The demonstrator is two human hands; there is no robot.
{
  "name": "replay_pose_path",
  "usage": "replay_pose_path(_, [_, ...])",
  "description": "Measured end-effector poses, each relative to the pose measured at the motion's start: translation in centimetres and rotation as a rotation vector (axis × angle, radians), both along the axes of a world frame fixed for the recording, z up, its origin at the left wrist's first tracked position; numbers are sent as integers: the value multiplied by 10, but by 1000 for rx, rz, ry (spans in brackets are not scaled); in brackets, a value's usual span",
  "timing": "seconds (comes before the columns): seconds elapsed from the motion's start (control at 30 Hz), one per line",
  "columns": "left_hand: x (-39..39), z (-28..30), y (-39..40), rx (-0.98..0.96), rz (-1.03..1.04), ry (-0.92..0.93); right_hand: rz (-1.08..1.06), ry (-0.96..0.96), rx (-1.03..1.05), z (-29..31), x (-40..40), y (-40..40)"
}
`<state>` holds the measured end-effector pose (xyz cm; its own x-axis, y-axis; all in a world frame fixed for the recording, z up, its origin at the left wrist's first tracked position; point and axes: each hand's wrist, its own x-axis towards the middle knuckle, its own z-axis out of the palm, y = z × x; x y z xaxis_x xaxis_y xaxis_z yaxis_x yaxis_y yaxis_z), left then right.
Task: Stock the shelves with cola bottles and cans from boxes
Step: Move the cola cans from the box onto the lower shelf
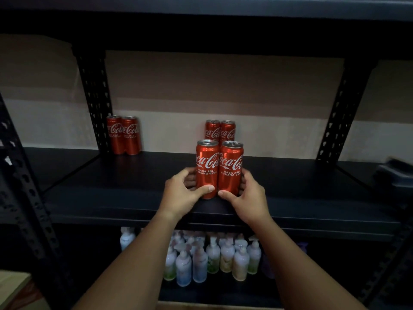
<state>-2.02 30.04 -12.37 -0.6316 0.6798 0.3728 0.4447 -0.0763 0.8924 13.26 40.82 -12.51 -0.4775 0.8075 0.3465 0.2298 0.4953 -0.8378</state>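
Two tall red cola cans stand side by side near the front of a black shelf point(290, 198). My left hand point(185, 193) grips the left front can point(206, 162) low down, thumb across its front. My right hand point(248, 195) grips the right front can point(230, 164) the same way. Directly behind them stands a second pair of cans point(220, 130). A third pair of cans point(124, 135) stands at the back left, next to the shelf post.
Black perforated uprights point(96, 97) frame the bay, with another shelf overhead. Several pale pump bottles point(212, 258) fill the shelf below. A dark object point(395, 173) lies at the shelf's right end. A cardboard box corner point(13, 285) shows bottom left.
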Motion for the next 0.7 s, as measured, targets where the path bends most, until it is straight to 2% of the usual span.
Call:
replay_pose_path(0.23, [-15,7,9,-94,51,82,-60,-165,27,14,-33,-1])
replay_pose_path(0.47, [-78,7,23,-201,138,115,-64,-253,-23,22,-108,6])
replay_pose_path(0.7, [-154,8,40,-255,175,134,-54,-216,7,16,-190,17])
